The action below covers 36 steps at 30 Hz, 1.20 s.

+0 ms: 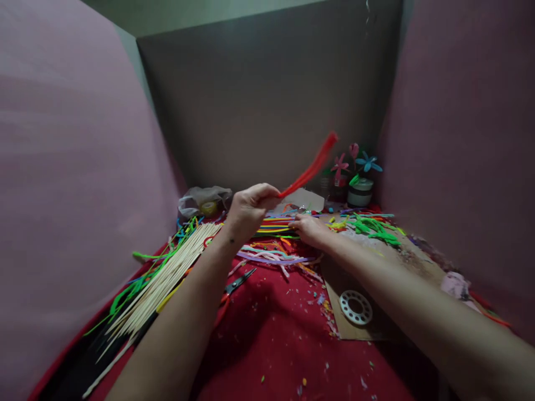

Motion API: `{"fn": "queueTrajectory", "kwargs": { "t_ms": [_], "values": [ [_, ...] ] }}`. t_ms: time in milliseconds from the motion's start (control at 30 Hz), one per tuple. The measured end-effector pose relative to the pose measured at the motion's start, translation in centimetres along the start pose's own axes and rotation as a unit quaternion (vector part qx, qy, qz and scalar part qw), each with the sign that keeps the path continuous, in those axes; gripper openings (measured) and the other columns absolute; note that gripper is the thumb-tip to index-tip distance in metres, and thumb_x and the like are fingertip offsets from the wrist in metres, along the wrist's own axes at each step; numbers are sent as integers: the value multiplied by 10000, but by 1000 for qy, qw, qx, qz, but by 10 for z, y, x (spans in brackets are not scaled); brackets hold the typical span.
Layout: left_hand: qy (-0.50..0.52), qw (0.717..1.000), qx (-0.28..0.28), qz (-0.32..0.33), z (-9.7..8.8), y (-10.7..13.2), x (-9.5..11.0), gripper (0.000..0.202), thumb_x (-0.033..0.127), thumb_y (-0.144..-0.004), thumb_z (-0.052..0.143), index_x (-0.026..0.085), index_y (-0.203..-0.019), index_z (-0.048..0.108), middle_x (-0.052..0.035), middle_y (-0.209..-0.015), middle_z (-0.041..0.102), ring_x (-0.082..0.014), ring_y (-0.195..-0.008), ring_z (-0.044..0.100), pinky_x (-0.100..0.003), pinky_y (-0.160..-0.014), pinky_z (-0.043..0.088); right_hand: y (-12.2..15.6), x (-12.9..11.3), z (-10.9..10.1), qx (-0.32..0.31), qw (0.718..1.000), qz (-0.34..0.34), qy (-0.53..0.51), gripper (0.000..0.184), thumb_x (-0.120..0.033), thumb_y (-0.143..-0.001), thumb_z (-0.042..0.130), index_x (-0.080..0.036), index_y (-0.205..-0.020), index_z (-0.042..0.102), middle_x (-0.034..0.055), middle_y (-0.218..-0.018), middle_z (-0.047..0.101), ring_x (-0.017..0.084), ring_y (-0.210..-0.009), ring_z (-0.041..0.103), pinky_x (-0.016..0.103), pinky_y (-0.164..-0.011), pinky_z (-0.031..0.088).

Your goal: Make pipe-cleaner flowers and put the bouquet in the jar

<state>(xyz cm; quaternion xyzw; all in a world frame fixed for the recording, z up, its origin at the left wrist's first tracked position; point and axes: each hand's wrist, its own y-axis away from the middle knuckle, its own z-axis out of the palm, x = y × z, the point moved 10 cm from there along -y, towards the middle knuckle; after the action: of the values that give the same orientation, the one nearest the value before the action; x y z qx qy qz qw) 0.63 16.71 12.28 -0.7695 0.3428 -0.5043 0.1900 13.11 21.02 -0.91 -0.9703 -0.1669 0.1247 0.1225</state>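
Note:
My left hand (251,209) is raised over the middle of the table, its fingers closed round a bunch of red pipe cleaners (311,170). Their free ends point up and to the right, slightly blurred. My right hand (308,229) is low at the right end of a row of coloured pipe cleaners (273,225), yellow, red and purple among them. Its fingers are bent onto these strands; the fingertips are partly hidden. Nearer to me lie loose pink and lilac pipe cleaners (271,256).
Wooden skewers (167,284) lie at left beside green pipe cleaners (134,287). Scissors (237,283) rest on the red cloth (267,340). At right are cardboard (346,331), a white disc with holes (356,307) and green strands (376,229). Behind stands a pot (360,193) with craft flowers.

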Motion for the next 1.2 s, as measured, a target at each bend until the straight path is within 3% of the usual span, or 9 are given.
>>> {"fn": "queueTrajectory", "kwargs": {
  "t_ms": [133, 267, 333, 400, 533, 767, 967, 1133, 1200],
  "values": [
    [-179, 980, -36, 84, 21, 11, 26, 127, 228, -754, 545, 165, -733, 654, -18, -745, 599, -108, -671, 529, -221, -647, 404, 17, -8, -24, 70, 995, 18, -76, 335, -127, -788, 472, -181, -1069, 645, 111, -1064, 596, 212, -1001, 535, 314, -857, 393],
    [-206, 973, -107, 3, 41, 22, 0, 107, 153, -721, 560, 157, -714, 667, -2, -651, 584, -103, -614, 504, -204, -584, 369, 46, -19, -40, 91, 961, 33, -260, 395, -265, -821, 495, -150, -1197, 534, 77, -980, 659, 159, -825, 615, 269, -720, 479],
    [-179, 971, -146, -56, 54, 29, -17, 78, 171, -708, 584, 147, -678, 653, 14, -585, 560, -100, -577, 489, -195, -541, 347, 60, -16, -37, 100, 820, 57, -560, 418, -308, -774, 562, -133, -1154, 557, 87, -978, 675, 149, -741, 631, 288, -705, 495],
    [-156, 968, -177, -88, 67, 38, -26, 93, 209, -706, 606, 139, -652, 635, 22, -555, 545, -97, -556, 481, -193, -527, 337, 70, -13, -22, 87, 701, 101, -700, 325, -293, -679, 664, -105, -945, 654, 85, -843, 700, 134, -622, 622, 282, -661, 501],
    [-202, 962, -175, -62, 75, 49, -22, 124, 254, -742, 591, 152, -677, 618, 21, -580, 557, -99, -565, 479, -199, -550, 337, 83, -5, 3, 93, 597, 182, -776, 163, -225, -606, 732, -89, -660, 660, 83, -648, 692, 133, -528, 613, 245, -553, 497],
    [-461, 885, -51, -41, 38, 58, -30, 221, 254, -875, 384, 188, -853, 593, -62, -878, 614, -176, -738, 565, -254, -595, 345, 102, 24, 2, 157, 541, 234, -792, 72, -126, -697, 603, -122, -628, 584, 48, -523, 648, 145, -451, 611, 234, -444, 490],
    [-433, 895, -95, -51, 33, 54, -67, 177, 188, -771, 555, 198, -934, 622, -72, -949, 626, -201, -872, 567, -293, -758, 396, 115, 61, -22, 268, 486, 240, -797, 130, -120, -769, 488, -167, -654, 526, -5, -514, 631, 115, -434, 589, 226, -469, 498],
    [-99, 982, -109, -114, 57, 63, -64, 294, 224, -698, 635, 190, -988, 607, -31, -828, 614, -169, -768, 562, -284, -706, 431, 115, 53, -25, 264, 474, 229, -808, 104, -118, -750, 541, -162, -658, 522, 9, -541, 643, 122, -477, 608, 235, -500, 509],
    [84, 968, -140, -190, 83, 76, -60, 385, 263, -694, 647, 184, -1063, 573, 3, -728, 589, -130, -642, 544, -238, -591, 420, 114, 48, -21, 251, 484, 228, -807, 99, -111, -731, 570, -153, -652, 527, 18, -529, 641, 124, -470, 608, 220, -475, 496]
  ]
}}
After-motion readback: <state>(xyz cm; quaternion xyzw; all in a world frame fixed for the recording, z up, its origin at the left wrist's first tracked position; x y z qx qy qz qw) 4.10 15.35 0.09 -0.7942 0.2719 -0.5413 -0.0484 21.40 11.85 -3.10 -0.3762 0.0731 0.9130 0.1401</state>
